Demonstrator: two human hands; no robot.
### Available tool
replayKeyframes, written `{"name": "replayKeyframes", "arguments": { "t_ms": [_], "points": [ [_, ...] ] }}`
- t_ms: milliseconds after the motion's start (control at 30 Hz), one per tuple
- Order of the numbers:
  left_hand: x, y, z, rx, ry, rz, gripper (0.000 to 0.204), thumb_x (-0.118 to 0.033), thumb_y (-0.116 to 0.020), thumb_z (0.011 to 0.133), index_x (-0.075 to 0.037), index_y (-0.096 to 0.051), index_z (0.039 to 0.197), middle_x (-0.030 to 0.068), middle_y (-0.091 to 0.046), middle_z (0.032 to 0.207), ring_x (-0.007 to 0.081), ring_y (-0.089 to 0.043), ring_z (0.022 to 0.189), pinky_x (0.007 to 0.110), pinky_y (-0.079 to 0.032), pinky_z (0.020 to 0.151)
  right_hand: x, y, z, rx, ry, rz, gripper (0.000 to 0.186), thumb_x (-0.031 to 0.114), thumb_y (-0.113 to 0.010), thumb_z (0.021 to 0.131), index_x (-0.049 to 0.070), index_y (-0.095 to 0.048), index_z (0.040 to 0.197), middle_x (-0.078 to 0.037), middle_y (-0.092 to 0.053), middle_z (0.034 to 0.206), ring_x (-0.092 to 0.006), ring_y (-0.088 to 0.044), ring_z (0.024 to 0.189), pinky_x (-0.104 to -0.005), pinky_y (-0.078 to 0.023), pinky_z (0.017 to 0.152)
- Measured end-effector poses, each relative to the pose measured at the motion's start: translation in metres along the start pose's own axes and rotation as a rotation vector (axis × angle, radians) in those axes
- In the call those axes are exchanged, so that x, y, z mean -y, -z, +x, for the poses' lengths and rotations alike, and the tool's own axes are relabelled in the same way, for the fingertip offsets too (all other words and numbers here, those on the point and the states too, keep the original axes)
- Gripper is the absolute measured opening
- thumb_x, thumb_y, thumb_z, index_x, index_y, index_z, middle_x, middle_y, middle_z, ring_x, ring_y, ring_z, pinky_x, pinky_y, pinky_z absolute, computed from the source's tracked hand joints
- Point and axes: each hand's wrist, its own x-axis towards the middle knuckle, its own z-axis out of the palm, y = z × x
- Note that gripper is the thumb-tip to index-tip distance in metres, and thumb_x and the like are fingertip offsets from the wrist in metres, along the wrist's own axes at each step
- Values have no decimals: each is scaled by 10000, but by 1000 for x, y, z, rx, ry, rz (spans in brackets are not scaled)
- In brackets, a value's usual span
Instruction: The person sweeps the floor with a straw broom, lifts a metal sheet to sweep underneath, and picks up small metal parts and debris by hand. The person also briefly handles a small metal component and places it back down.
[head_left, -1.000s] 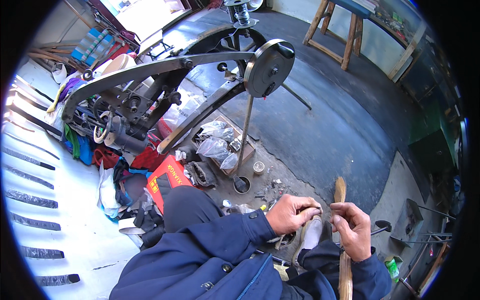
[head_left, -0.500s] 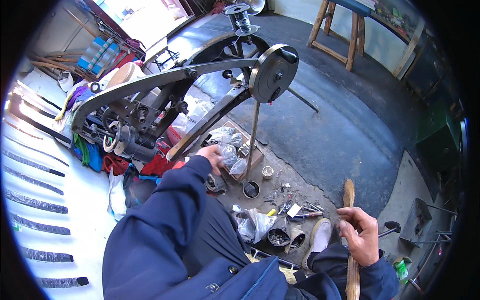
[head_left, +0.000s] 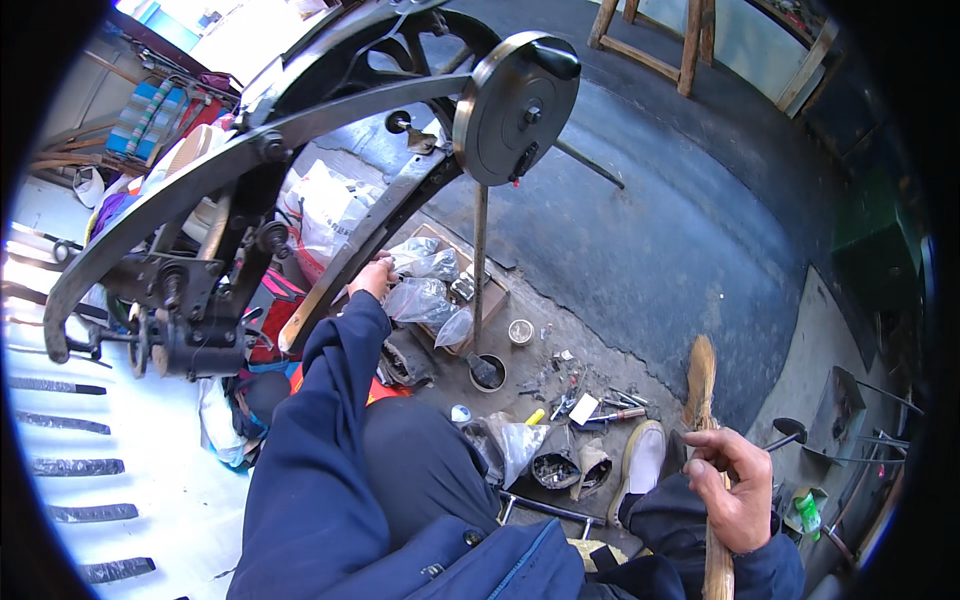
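Observation:
My left hand reaches forward to the shallow box of clear plastic bags, beside the sloping bar of a black metal machine. Its fingers are curled; what they touch or hold is too small to make out. At lower right my right hand is closed round a long, rough wooden stick, whose flattened upper end rises above my fingers.
On the floor lie a dark pot, a small tin, scattered tools and open sacks. Cloth and bags pile at left. A wooden trestle stands at back, metal parts at right.
My left hand has left my right hand and moved forward and left to the bags. My right hand stays on the stick. The view has shifted, bringing the machine larger into view.

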Motion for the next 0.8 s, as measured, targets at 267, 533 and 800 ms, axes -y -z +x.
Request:
{"name": "replayKeyframes", "arguments": {
  "t_ms": [267,533,800],
  "points": [
    [11,-11,9,-35,-87,29,179,-47,-700,937,-20,-712,1114,73,-736,891,131,-720,634,251,-471,420,1,-1,5,-7,-10,-7,262,0,-680,834,-61,-724,1084,-108,-694,835,-157,-650,712,-277,-513,676],
    [18,5,-10,-31,-175,38,162,-38,-675,946,-23,-714,1102,41,-671,858,95,-600,631,273,-499,548,-5,11,-4,-53,27,-53,255,-27,-662,841,-63,-714,1088,-101,-669,808,-156,-642,701,-276,-507,673],
    [-26,44,-124,298,-345,37,131,-27,-650,977,-24,-699,1098,-46,-579,749,27,-509,625,210,-398,563,-38,62,-35,12,123,-494,439,-173,-488,788,-28,-697,1145,-171,-674,993,-320,-695,919,-362,-545,844]
  ]
}}
